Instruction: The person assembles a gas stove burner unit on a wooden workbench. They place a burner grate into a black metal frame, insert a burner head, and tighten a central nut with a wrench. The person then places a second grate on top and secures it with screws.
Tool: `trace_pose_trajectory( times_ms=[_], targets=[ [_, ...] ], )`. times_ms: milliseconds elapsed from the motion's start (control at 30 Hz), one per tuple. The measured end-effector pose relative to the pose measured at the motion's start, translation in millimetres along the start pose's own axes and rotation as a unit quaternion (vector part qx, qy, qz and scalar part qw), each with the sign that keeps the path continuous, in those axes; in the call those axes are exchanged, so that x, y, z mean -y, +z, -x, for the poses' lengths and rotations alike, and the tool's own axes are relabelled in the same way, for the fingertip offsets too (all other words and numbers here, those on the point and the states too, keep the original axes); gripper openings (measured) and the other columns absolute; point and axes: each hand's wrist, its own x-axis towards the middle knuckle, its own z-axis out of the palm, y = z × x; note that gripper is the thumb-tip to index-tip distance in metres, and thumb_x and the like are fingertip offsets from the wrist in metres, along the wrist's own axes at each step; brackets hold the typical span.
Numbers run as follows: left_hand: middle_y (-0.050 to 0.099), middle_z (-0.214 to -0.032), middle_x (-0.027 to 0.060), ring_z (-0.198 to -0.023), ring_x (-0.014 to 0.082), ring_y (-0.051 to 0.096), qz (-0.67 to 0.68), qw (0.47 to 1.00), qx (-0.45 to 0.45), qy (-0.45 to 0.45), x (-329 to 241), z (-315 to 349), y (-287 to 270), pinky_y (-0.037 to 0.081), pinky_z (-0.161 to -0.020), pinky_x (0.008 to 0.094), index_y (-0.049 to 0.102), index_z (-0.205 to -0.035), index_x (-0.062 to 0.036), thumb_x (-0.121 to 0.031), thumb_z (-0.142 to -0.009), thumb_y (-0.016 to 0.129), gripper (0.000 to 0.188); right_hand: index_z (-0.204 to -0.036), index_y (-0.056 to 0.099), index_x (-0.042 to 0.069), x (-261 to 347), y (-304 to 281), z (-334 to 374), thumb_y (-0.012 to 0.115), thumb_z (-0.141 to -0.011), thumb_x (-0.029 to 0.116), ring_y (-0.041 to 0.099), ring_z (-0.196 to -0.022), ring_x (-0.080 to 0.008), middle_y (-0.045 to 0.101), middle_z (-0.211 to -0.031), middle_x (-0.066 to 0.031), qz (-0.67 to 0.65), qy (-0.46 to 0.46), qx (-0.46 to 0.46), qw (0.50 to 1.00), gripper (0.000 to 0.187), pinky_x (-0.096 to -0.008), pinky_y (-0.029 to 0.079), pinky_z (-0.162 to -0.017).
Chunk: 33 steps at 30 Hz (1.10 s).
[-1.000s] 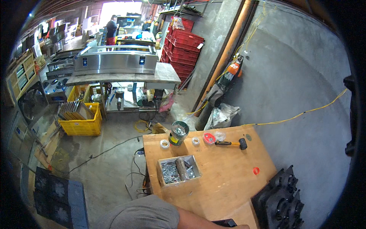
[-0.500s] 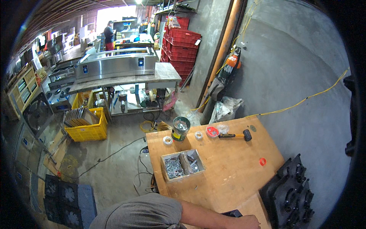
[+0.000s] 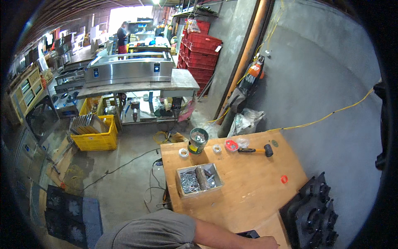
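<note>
My left forearm, in a grey sleeve, crosses the lower edge toward the right. At its end my left hand [image 3: 267, 242] is low over the wooden table, its fingers curled and partly cut off by the picture's edge. What it holds, if anything, is hidden. Just beyond the wrist lies a black plastic part [image 3: 249, 234], mostly covered by the arm. To the right of the hand leans a stack of black moulded parts [image 3: 313, 216]. My right hand does not show.
On the wooden table [image 3: 244, 186] stand a box of screws [image 3: 190, 182], a green tub [image 3: 198, 141], tape rolls [image 3: 183, 152], a red-rimmed bowl [image 3: 231, 145], a mallet [image 3: 268, 150] and a red ring [image 3: 284, 179]. A yellow crate [image 3: 97, 143] and cables lie left. A person [image 3: 122, 39] stands far back.
My left hand has shifted slightly left and lower in the picture. The whole view has turned a little; the table things keep their places.
</note>
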Motion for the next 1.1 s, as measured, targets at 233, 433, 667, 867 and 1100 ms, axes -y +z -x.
trace_pose_trajectory(
  times_ms=[233,433,667,867,1100],
  targets=[
    [0.066,-0.065,0.0163,-0.062,0.0368,0.067,-0.015,0.995,0.08,-0.05,-11.0,-6.6,-23.4,0.052,-0.054,0.0493,0.068,-0.078,-0.0079,-0.028,-0.078,0.06,0.022,-0.1,0.069,0.006,2.5,0.7,5.3,0.058,-0.091,0.026,0.063,-0.09,-0.0435,0.067,-0.093,-0.0236,0.179,0.119,0.02,0.976,0.024,-0.0533,0.049,-0.077],
    [0.065,-0.071,0.0217,-0.072,0.0404,0.065,0.046,0.996,-0.011,-0.075,6.8,-16.4,21.6,0.053,-0.068,0.0505,0.069,-0.075,-0.0007,-0.025,-0.064,0.064,0.027,-0.094,0.068,0.001,-43.3,29.7,52.9,0.055,-0.092,0.027,0.06,-0.074,-0.0476,0.064,-0.081,-0.0278,0.143,0.118,-0.189,0.964,0.029,-0.0531,0.047,-0.064],
    [0.07,-0.097,0.0184,-0.098,0.0366,0.066,-0.12,0.934,0.23,-0.247,26.0,-44.0,-22.3,0.051,-0.085,0.0475,0.069,-0.105,-0.0078,-0.056,-0.085,0.062,0.052,-0.119,0.065,0.002,-143.8,157.5,45.6,0.055,-0.097,0.013,0.055,-0.065,-0.01,0.061,-0.079,-0.0042,-0.42,0.217,-0.428,0.77,0.027,-0.0265,0.048,-0.058],
    [0.069,-0.09,0.0207,-0.09,0.0387,0.066,-0.187,0.918,0.205,-0.283,9.0,-46.6,-22.4,0.052,-0.08,0.0492,0.068,-0.101,-0.0068,-0.051,-0.089,0.059,0.047,-0.107,0.07,0.002,-150.7,219.7,44.2,0.061,-0.095,0.028,0.062,-0.07,-0.0192,0.066,-0.078,-0.0101,-0.384,0.176,-0.305,0.854,0.03,-0.0335,0.05,-0.067],
    [0.068,-0.082,0.0213,-0.085,0.0393,0.066,-0.209,0.913,0.175,-0.303,-12.9,-39.1,-16.0,0.051,-0.077,0.0496,0.069,-0.1,-0.0063,-0.051,-0.089,0.06,0.047,-0.094,0.073,0.006,-155.8,190.0,6.2,0.066,-0.088,0.031,0.066,-0.079,-0.0359,0.068,-0.085,-0.0181,-0.213,0.032,-0.304,0.928,0.027,-0.0434,0.05,-0.073]
  ],
)
